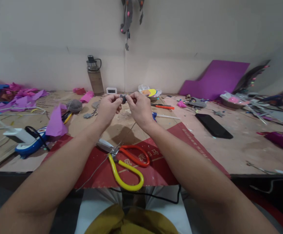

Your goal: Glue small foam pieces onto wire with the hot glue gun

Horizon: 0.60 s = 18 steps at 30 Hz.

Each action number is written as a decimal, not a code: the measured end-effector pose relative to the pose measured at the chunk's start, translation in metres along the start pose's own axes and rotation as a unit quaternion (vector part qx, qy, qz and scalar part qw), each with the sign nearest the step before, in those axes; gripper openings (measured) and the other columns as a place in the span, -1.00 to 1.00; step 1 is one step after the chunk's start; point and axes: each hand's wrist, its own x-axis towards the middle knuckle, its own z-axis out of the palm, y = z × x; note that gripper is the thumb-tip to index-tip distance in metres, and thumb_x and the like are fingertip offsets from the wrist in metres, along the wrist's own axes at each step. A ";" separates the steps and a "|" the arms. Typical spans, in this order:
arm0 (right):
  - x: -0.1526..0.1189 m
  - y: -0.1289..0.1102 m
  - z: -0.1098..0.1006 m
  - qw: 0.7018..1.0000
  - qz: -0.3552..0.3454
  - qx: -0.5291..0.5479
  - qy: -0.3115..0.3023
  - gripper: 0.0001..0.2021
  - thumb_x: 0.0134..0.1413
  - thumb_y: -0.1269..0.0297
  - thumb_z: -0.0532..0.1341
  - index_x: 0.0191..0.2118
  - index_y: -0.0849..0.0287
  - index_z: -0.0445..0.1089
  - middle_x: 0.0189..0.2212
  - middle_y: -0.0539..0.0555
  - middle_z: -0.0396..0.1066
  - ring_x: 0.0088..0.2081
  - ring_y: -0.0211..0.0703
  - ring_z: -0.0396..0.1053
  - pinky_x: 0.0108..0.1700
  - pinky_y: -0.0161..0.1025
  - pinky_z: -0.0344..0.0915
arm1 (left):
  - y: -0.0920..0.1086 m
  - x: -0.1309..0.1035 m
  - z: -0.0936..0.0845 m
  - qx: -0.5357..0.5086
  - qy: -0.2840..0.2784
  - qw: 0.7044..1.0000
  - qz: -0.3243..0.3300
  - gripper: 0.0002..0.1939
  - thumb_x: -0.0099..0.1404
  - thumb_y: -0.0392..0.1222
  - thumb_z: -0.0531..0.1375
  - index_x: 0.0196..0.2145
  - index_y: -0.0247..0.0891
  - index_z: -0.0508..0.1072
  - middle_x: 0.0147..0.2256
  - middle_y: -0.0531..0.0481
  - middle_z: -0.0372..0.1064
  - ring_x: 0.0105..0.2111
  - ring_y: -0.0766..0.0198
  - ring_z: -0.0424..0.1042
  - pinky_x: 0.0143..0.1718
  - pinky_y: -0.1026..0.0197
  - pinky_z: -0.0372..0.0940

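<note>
Over the middle of the table, my left hand (109, 107) and my right hand (140, 106) pinch a small dark grey piece (123, 98) between their fingertips, close together. It looks like felt, but most of it is hidden by the fingers. A thin grey thread (131, 128) hangs from beneath my right hand and runs down toward the scissors. Those scissors (125, 162), with one red and one yellow handle, lie on a red printed sheet (156, 172) between my forearms. Left of my left hand are a ball of grey yarn (74, 106) and a small grey flower-like cutout (87, 115).
A bottle (95, 76) and a small white digital display (111, 90) stand at the back. On the right lie a black phone (214, 125) and a purple sheet (214, 79). A blue power strip (31, 146) with cables sits left. A glue gun (154, 115) lies behind my right wrist.
</note>
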 end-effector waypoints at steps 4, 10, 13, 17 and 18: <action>0.000 0.000 -0.002 1.000 -0.017 -0.018 0.005 -0.78 0.23 0.22 0.13 -0.42 0.17 0.32 -0.45 0.02 0.36 -0.38 -0.25 0.24 -0.27 -0.26 0.13 | 0.002 0.002 -0.001 -0.067 -0.042 0.996 -0.039 -0.92 0.09 -0.23 0.19 -0.51 -0.27 0.38 -0.63 0.10 0.19 -0.64 0.44 0.14 -0.62 0.35 0.05; -0.001 0.000 -0.007 0.997 -0.041 -0.064 0.010 -0.82 0.25 0.22 0.12 -0.36 0.16 0.33 -0.38 0.06 0.40 -0.32 -0.20 0.29 -0.21 -0.23 0.16 | 0.008 0.002 -0.002 -0.127 -0.077 0.985 -0.085 -0.92 0.07 -0.23 0.21 -0.50 -0.29 0.39 -0.53 0.06 0.27 -0.61 0.47 0.17 -0.63 0.38 0.04; 0.000 0.000 -0.009 0.998 -0.039 -0.055 0.019 -0.87 0.22 0.23 0.16 -0.28 0.16 0.37 -0.36 0.06 0.43 -0.31 -0.19 0.31 -0.21 -0.22 0.18 | 0.010 0.001 -0.001 -0.134 -0.074 0.984 -0.093 -0.91 0.06 -0.24 0.21 -0.52 -0.30 0.37 -0.54 0.07 0.27 -0.61 0.48 0.17 -0.64 0.39 0.03; 0.003 0.000 -0.011 0.999 -0.038 -0.022 -0.009 -0.84 0.22 0.25 0.15 -0.28 0.16 0.45 -0.37 0.06 0.47 -0.32 -0.20 0.34 -0.21 -0.24 0.20 | 0.009 0.002 -0.002 -0.144 -0.081 0.982 -0.096 -0.90 0.03 -0.24 0.24 -0.50 -0.31 0.39 -0.56 0.08 0.26 -0.62 0.48 0.18 -0.64 0.39 0.03; 0.004 0.001 -0.012 0.999 -0.033 -0.015 -0.019 -0.82 0.22 0.25 0.15 -0.30 0.17 0.47 -0.39 0.05 0.47 -0.34 -0.21 0.34 -0.23 -0.25 0.20 | 0.008 0.003 -0.003 -0.144 -0.087 0.981 -0.095 -0.89 0.03 -0.23 0.26 -0.49 -0.31 0.40 -0.57 0.08 0.26 -0.62 0.48 0.19 -0.64 0.39 0.03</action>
